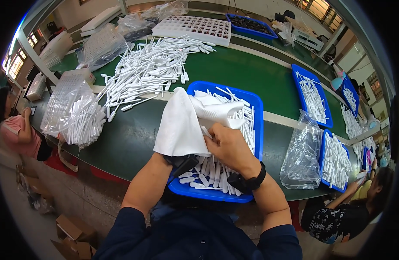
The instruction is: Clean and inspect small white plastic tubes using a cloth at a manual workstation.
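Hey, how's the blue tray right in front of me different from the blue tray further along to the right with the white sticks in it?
The near blue tray is partly covered by a white cloth, and both hands work over it; the far blue tray lies uncovered and untouched. The near one looks fuller, its sticks heaped. Both are blue, rectangular and hold white plastic sticks.

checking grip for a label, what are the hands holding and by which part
Both hands are at the white cloth over the blue tray. The right hand pinches its inner edge; the left hand is hidden beneath the cloth, so its hold cannot be told.
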Demonstrator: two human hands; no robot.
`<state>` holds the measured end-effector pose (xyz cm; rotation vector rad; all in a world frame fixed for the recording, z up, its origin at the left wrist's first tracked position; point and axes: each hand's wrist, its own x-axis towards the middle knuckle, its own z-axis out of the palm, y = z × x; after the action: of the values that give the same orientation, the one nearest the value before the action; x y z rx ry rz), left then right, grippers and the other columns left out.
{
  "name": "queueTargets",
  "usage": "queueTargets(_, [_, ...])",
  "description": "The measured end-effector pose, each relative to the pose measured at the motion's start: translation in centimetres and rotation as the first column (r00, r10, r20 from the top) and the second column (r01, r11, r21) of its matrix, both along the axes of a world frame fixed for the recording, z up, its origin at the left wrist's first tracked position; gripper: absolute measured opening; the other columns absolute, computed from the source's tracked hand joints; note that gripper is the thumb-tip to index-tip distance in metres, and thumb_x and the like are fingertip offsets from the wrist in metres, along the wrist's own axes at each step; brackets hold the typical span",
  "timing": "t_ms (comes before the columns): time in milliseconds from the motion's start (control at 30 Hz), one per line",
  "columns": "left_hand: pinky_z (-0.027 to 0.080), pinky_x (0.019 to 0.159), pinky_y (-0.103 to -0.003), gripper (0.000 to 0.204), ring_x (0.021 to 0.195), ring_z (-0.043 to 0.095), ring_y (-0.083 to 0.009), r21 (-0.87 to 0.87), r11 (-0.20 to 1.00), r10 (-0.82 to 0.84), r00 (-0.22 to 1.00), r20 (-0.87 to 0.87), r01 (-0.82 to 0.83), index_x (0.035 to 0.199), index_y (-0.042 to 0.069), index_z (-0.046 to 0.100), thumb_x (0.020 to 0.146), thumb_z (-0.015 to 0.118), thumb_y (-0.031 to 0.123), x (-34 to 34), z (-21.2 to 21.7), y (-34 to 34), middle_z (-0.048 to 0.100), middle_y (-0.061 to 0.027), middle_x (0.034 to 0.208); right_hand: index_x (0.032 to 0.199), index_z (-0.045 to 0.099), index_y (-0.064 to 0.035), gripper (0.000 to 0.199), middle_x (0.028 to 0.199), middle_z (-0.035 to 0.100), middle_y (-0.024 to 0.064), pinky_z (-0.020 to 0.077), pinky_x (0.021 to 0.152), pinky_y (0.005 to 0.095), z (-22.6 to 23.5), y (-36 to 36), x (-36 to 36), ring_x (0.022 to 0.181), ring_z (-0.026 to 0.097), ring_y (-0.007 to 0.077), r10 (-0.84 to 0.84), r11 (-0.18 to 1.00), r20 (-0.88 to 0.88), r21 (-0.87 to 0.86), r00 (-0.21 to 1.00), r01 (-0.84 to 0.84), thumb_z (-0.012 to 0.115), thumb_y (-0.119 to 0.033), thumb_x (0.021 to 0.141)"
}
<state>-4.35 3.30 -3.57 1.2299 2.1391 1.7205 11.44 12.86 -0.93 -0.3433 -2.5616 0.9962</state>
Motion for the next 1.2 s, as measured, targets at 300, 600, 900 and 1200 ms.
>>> queueTargets(300, [0.048,0.074,-0.033,0.022,0.082,0.055,-0.0212,-0.025,0.899,-0.432,0.896,0.102,0.437,0.105,0.005,0.053,0.086,0.063,0.013,2.2,-0.4,0.3,0.056,-0.01,0.097,0.103,0.068,0.0021,0.019,0.069,0.068,0.0056,0.0478,0.056,0.026,0.4,0.4,0.0,0.059,0.059,0.009,-0.152,0.944,-0.115,-0.311,0.982,0.11,0.07,-0.013,0.092])
queueTargets(600, [0.05,0.078,-0.035,0.015,0.092,0.058,-0.0217,0.291,0.913,-0.407,0.665,0.626,0.285,0.105,0.005,0.06,0.094,0.06,0.015,2.4,-1.0,1.3,0.057,-0.0125,0.097,0.103,0.069,0.0019,0.019,0.076,0.065,-0.0052,0.0432,0.065,0.018,0.8,2.4,0.2,0.068,0.054,0.0019,-0.414,0.794,-0.208,-0.558,0.886,0.24,0.066,-0.016,0.097])
queueTargets(900, [0.05,0.08,-0.034,0.019,0.098,0.059,-0.022,-0.075,0.877,-0.442,0.858,0.261,0.474,0.111,0.005,0.059,0.094,0.057,0.016,4.3,5.1,0.4,0.059,-0.0106,0.102,0.101,0.07,-0.0006,0.023,0.08,0.062,-0.0071,0.0389,0.064,0.0176,0.1,3.5,-0.3,0.071,0.05,0.0007,-0.346,0.58,-0.19,-0.813,0.919,0.05,0.067,-0.023,0.1])
queueTargets(1200, [0.052,0.083,-0.032,0.03,0.099,0.059,-0.0177,0.057,0.89,-0.383,0.675,0.631,0.452,0.122,0.006,0.057,0.099,0.057,0.026,5.5,5.7,0.0,0.06,-0.0071,0.11,0.099,0.071,-0.0018,0.021,0.077,0.06,-0.007,0.039,0.065,0.0178,-0.2,3.4,-0.2,0.07,0.048,0.0012,-0.349,0.617,-0.277,-0.787,0.895,-0.003,0.068,-0.023,0.1])
